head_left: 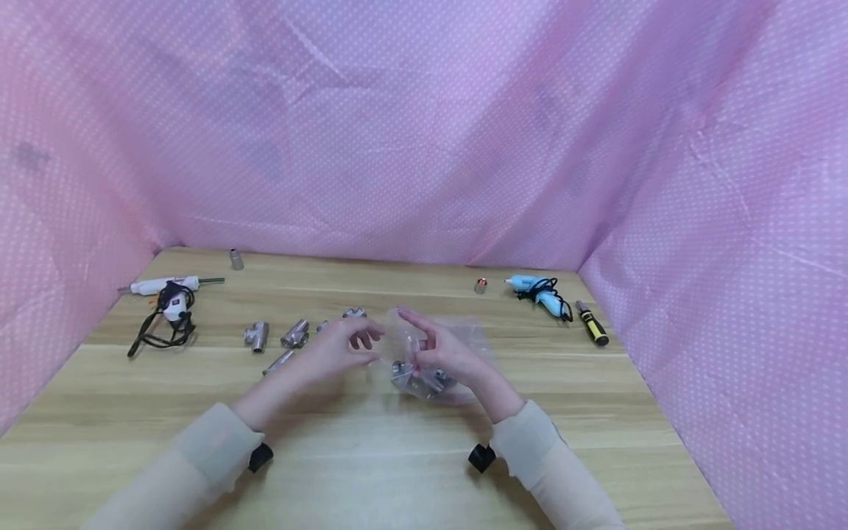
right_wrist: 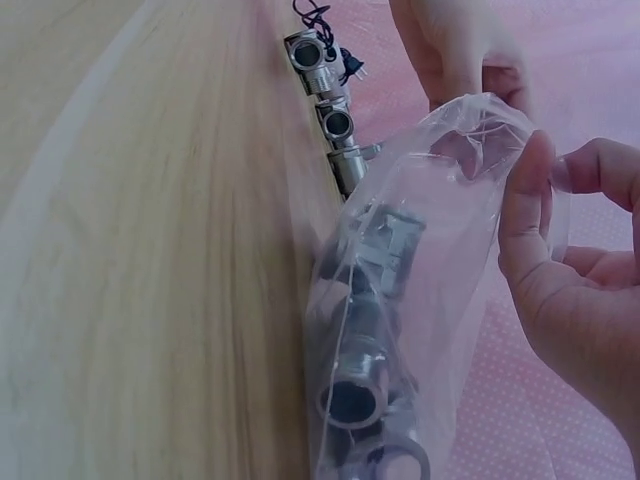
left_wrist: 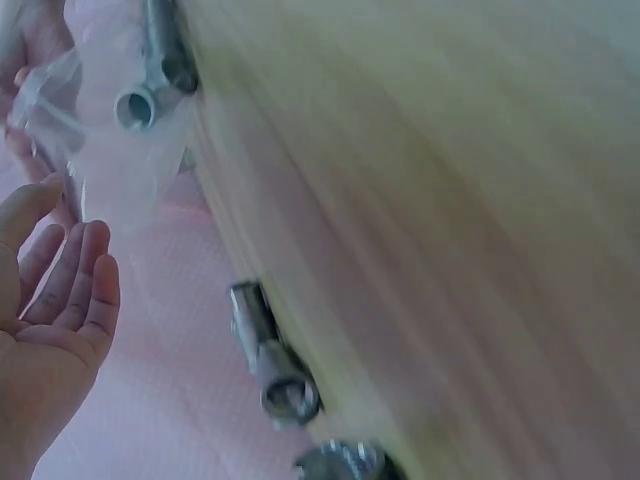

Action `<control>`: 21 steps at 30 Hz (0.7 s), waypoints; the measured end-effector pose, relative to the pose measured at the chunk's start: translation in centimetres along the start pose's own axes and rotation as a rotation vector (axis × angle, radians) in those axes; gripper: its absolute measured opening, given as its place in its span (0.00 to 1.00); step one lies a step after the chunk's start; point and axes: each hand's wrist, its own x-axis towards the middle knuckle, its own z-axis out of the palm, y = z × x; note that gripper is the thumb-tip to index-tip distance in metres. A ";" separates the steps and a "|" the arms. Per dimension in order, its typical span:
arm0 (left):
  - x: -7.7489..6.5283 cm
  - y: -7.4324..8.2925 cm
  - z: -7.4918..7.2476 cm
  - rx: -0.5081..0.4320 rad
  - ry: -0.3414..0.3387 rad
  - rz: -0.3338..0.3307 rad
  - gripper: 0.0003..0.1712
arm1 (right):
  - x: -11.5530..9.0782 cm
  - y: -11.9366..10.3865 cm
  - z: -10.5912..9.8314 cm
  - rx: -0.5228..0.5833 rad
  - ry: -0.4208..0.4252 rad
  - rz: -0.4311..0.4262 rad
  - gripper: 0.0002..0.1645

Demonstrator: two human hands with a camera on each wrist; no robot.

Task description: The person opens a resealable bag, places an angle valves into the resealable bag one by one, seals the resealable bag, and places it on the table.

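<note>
12 o'clock is pointing away from the person.

Clear bag (right_wrist: 455,230) is resting on the table (head_left: 364,471), its mouth standing up between the two hands. Bagged fittings (right_wrist: 358,370) are bulging its lower part, sitting between 3 and 4 o'clock from the left hand (head_left: 341,346), 7 to 8 from the right hand (head_left: 450,355). Right hand is lying nearer and partly covering the bag. Long axis seems to be running from about 10 (mouth) to 4; creases and the hand are masking the exact line.

Loose fittings (head_left: 295,335) are lying on the opposite side, 9 to 10 o'clock from the left hand, which is sitting nearer to them. Another fitting (head_left: 354,313) is showing just beyond its knuckles, near 1 o'clock.

Left forearm is slanting in from 7, palm facing the bag's mouth. Fingers are curving loosely, thumb standing apart, holding nothing that shows; cannot tell whether the thumb is touching plastic.

Right forearm is slanting in from 5. Thumb and fingers are pinching the bag near its rim; the index is pointing toward 10 to 11.

Off to the right hand's 2 o'clock, a glue gun (head_left: 539,294) is lying; between 2 and 3, a screwdriver (head_left: 592,325).
</note>
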 end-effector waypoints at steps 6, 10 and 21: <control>-1.3 -1.0 -2.4 0.054 0.036 -0.054 0.26 | 0.4 0.1 0.1 -0.027 0.009 0.006 0.54; -2.7 -1.9 -4.4 0.080 0.039 -0.077 0.30 | 0.5 0.2 0.1 -0.008 0.002 -0.006 0.53; -6.3 -5.6 -7.4 0.238 0.025 -0.060 0.40 | 0.4 0.8 -0.3 -0.004 0.009 0.002 0.51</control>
